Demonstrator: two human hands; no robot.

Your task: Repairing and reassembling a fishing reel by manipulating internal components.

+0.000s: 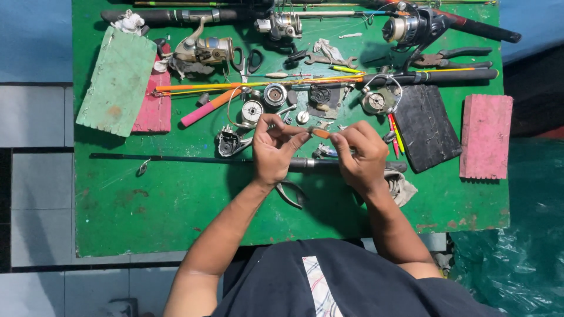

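green table [147, 211] was littered with reel parts. i saw left hand [274, 154] and right hand [359, 155] pinching one small orange piece [321, 133] between them.

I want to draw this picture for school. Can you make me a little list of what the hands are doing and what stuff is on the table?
left hand: fingertips pinching near one end of a small orange piece
right hand: pinching the other end of it
table: green, worn top
under the hands: dark fishing rod
behind the hands: reel parts, fishing reels
right side: pink block, black pad, pliers
left side: pale green board
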